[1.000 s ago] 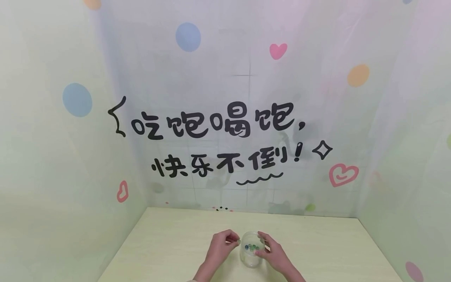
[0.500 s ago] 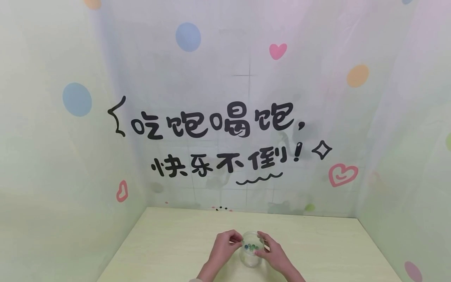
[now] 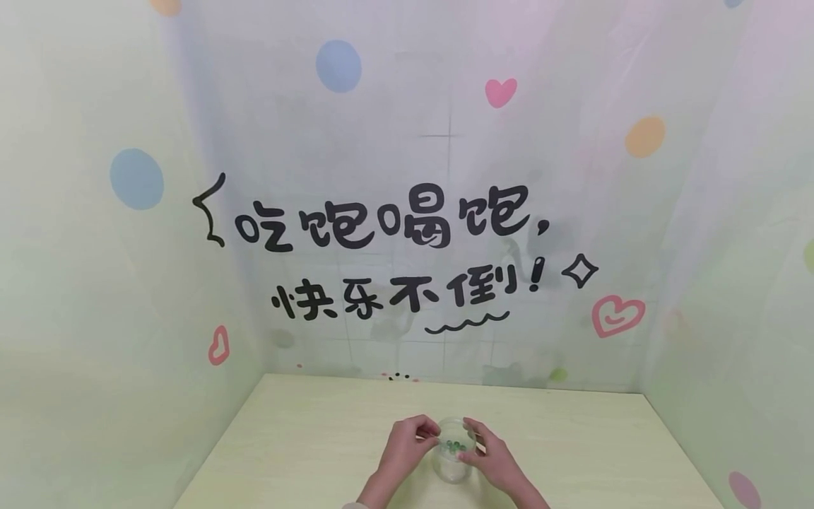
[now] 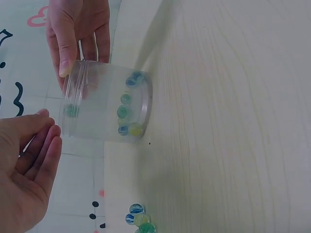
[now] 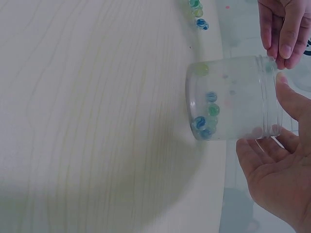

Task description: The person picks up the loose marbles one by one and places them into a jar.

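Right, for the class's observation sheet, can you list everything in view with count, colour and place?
Jar: one, clear, upright on the table
Marbles in the jar: at least five, blue, green and yellowish, at its base
Blurred spot: one, green, at the jar's mouth, probably another marble
Loose marbles: at least four, blue, green and yellowish, on the table left of the jar
Table: one, pale wood grain, under the jar
Backdrop: one, pale, behind and beside the table
Lettering: two lines, black, on the backdrop
Hearts: at least three, pink, on the backdrop
Dots: several, including blue and orange, on the backdrop
Left hand: one, bare, at the jar's rim
Right hand: one, bare, holding the jar
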`<state>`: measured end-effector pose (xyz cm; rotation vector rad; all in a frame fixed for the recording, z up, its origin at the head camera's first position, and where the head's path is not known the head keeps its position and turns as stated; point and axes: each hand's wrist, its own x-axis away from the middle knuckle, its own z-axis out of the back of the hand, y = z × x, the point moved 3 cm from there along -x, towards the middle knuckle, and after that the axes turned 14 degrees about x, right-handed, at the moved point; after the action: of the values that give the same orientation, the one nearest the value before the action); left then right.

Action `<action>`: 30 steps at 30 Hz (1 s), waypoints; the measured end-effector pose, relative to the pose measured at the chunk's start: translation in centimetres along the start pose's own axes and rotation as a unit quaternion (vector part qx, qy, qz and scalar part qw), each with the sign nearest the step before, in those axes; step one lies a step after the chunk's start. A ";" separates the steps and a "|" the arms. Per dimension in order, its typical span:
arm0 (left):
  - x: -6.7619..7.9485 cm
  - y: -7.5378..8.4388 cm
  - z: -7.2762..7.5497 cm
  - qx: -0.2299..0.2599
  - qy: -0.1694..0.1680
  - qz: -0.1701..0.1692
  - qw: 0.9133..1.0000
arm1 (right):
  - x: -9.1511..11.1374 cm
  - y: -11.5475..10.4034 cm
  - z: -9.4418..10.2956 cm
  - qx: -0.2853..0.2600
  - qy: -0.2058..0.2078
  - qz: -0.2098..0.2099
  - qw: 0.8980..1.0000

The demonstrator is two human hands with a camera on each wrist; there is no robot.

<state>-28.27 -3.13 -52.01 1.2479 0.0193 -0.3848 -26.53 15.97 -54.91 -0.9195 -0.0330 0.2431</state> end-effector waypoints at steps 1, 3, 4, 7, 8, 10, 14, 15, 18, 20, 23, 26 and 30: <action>0.1 0.0 0.0 0.000 0.001 0.000 1.000 | 0.0 0.0 0.0 0.001 -0.001 0.000 1.000; 0.2 0.0 0.1 -0.001 0.003 0.000 1.000 | -0.1 0.1 -0.1 0.003 -0.002 -0.002 1.000; 0.2 0.0 0.2 -0.001 0.004 -0.001 1.000 | -0.1 0.1 -0.1 0.004 -0.002 -0.002 1.000; 0.4 -0.1 0.4 0.001 0.008 -0.004 1.000 | -0.1 0.1 -0.1 0.005 -0.001 -0.003 1.000; 0.4 -0.1 0.5 0.001 0.010 -0.005 1.000 | -0.1 0.0 -0.1 0.005 0.000 -0.003 1.000; 0.5 -0.2 0.7 0.000 0.013 -0.007 1.000 | 0.0 -0.1 -0.1 0.005 0.002 -0.005 1.000; 0.6 -0.4 1.2 -0.003 0.020 -0.010 1.000 | 0.1 -0.3 0.0 0.008 0.004 -0.009 1.000; 0.6 -0.5 1.3 -0.004 0.021 -0.009 1.000 | 0.1 -0.4 0.1 0.008 0.004 -0.009 1.000; 0.7 -0.6 1.8 -0.003 0.022 -0.005 1.000 | 0.2 -0.4 0.1 0.010 0.004 -0.009 1.000; 0.8 -0.7 2.1 -0.004 0.024 0.001 1.000 | 0.2 -0.4 0.1 0.009 0.003 -0.009 1.000; 0.9 -0.9 2.5 -0.007 0.028 0.007 1.000 | 0.2 -0.4 0.0 0.009 0.003 -0.010 1.000; 1.0 -1.1 2.9 -0.013 0.035 0.013 0.999 | 0.2 -0.4 0.0 0.010 0.003 -0.010 1.000; 1.3 -1.2 3.3 -0.012 0.039 0.020 0.999 | 0.1 -0.3 0.0 0.008 0.004 -0.012 1.000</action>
<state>-28.09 -6.83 -52.37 1.2375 0.0651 -0.2994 -26.39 15.80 -54.68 -0.9044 -0.0344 0.2170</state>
